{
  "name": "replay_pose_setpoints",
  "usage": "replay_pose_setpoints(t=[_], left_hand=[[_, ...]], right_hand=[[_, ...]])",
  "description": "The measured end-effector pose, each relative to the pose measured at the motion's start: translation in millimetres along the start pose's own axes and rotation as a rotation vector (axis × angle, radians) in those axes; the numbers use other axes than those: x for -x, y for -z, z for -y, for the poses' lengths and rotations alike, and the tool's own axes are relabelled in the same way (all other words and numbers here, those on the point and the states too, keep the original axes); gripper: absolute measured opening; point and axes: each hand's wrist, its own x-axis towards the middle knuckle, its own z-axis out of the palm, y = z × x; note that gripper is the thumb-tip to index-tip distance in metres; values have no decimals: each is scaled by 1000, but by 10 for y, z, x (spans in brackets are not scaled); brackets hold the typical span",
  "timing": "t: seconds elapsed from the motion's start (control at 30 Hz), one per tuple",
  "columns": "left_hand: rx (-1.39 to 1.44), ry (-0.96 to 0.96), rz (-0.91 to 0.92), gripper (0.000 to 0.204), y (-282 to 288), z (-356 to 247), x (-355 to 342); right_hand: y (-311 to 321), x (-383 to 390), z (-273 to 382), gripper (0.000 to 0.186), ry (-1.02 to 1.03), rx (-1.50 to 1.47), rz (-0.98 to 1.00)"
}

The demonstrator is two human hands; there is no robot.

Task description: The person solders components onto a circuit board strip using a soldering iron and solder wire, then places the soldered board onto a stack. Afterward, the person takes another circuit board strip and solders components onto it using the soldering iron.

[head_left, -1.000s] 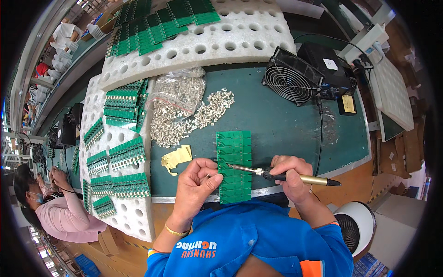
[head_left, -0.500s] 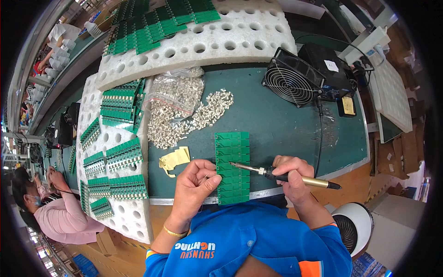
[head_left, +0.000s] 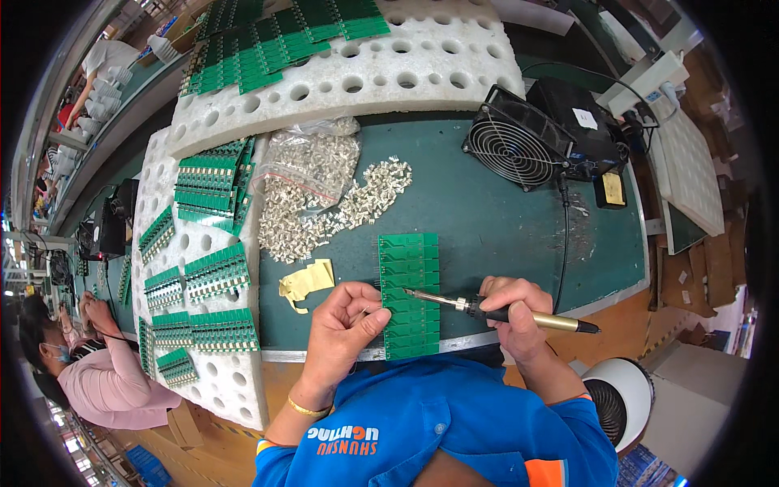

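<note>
A green circuit board panel (head_left: 420,333), long and divided into several strips, lies upright in front of me at the table's front edge. My right hand (head_left: 517,312) is closed around a soldering iron (head_left: 552,322) with a gold and black handle. Its metal tip points left and rests on or just above the board's left part; contact is too fine to tell. At the board's left edge, my left hand (head_left: 349,318) is closed in a pinch on a thin strand that looks like solder wire (head_left: 363,312). The fingers hide most of the strand.
Small white connectors (head_left: 375,193) lie piled beside a plastic bag (head_left: 312,162) of them. Yellow paper (head_left: 308,282) is left of my hand. White foam trays (head_left: 231,377) hold more boards (head_left: 223,329). A black fan (head_left: 515,138) stands back right; a co-worker (head_left: 114,377) sits at left.
</note>
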Motion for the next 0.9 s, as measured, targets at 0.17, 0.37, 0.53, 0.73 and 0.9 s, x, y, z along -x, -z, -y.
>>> replay_pose_setpoints(t=[0.17, 0.37, 0.53, 0.73, 0.9], left_hand=[[-19, 39, -10, 22, -11, -32, 2], [-33, 48, -10, 21, -2, -28, 2], [-32, 46, -14, 21, 19, -19, -22], [11, -5, -12, 18, 52, -39, -26], [56, 21, 12, 17, 101, -42, 6]], right_hand=[[-48, 1, 6, 40, -66, 36, -13], [-35, -2, -8, 39, -42, 27, 20], [15, 0, 10, 43, -19, -57, -58], [-9, -37, 12, 47, 41, -96, -96], [-85, -41, -57, 50, 71, -75, -167]])
